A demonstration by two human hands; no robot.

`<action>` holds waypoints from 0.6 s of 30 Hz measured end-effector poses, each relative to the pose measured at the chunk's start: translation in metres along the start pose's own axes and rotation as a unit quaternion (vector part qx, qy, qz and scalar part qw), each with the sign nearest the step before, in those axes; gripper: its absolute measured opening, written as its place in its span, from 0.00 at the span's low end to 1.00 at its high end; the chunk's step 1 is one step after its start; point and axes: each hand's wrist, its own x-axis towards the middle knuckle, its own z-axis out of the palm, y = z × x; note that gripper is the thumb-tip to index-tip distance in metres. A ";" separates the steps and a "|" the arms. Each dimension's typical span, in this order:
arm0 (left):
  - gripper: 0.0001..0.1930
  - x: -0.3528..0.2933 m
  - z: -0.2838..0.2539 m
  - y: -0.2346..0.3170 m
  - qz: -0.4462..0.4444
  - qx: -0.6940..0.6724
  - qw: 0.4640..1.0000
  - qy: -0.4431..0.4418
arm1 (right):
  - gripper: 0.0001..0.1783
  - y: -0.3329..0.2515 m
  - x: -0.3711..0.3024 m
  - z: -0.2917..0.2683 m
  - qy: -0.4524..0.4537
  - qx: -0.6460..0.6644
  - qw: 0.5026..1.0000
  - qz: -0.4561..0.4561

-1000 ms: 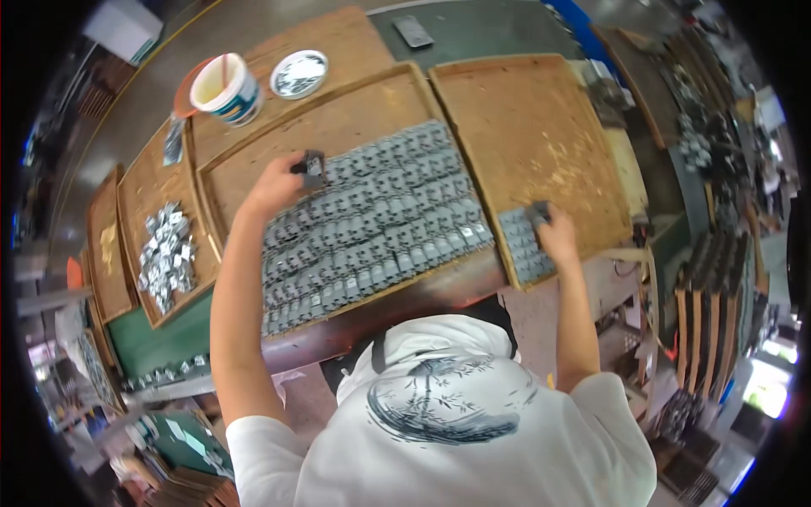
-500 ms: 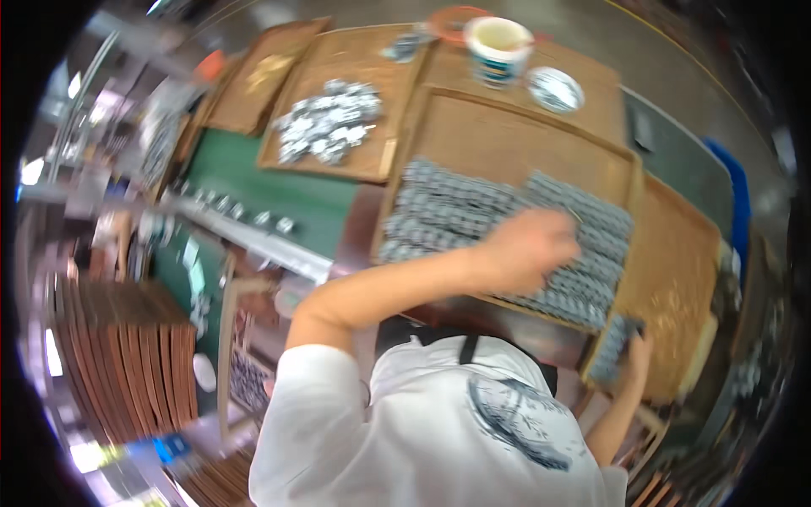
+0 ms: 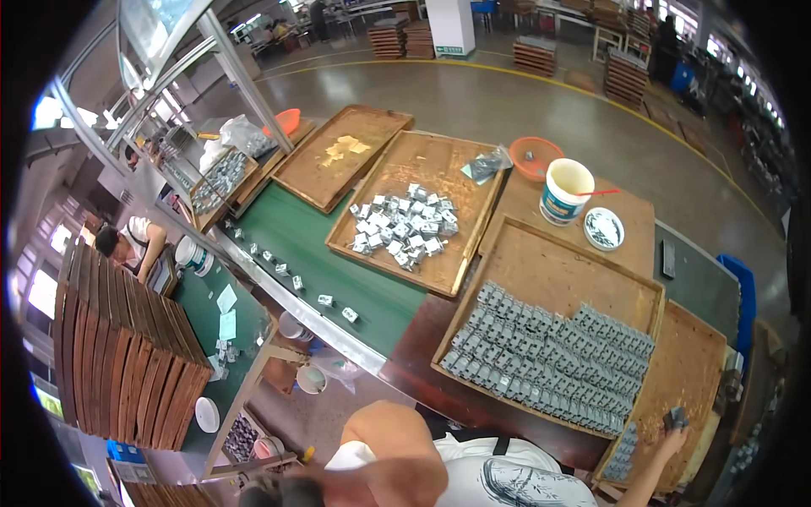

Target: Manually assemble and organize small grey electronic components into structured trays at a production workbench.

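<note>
My right hand (image 3: 673, 441) grips a small dark grey block-shaped part (image 3: 676, 417) above the right-hand wooden tray (image 3: 688, 355). Below it, a short row of similar grey parts (image 3: 621, 455) lies along that tray's near end. The large wooden tray (image 3: 574, 266) beside it holds dense rows of grey metal parts (image 3: 549, 359). My left arm is bent back toward me at the lower edge; my left hand (image 3: 338, 488) is blurred and largely cut off there, near dark shapes I cannot make out. Its fingers are not clear.
Silvery parts (image 3: 405, 224) are heaped in a tray left of the large one. Several more stand along the green conveyor belt (image 3: 325, 253). A white bucket (image 3: 566, 190), white bowl (image 3: 603, 228) and orange basin (image 3: 536, 157) stand beyond. Stacked wooden trays (image 3: 127, 363) rise at left, near another person (image 3: 144, 241).
My left hand has left the rows in the large tray and drawn back toward me. My right hand has lifted off the short row with a part in it. The view has tilted up.
</note>
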 end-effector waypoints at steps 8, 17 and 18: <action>0.26 0.009 -0.024 0.015 0.019 -0.055 0.998 -0.040 | 0.13 -0.046 -0.071 0.122 -0.125 0.104 0.986 -0.029; 0.22 0.023 -0.013 -0.007 0.066 -0.023 0.998 0.005 | 0.08 -0.102 -0.133 0.184 -0.210 0.157 0.965 -0.008; 0.21 0.023 -0.010 -0.008 0.029 -0.135 0.990 0.004 | 0.08 -0.101 -0.131 0.183 -0.210 0.158 0.965 -0.011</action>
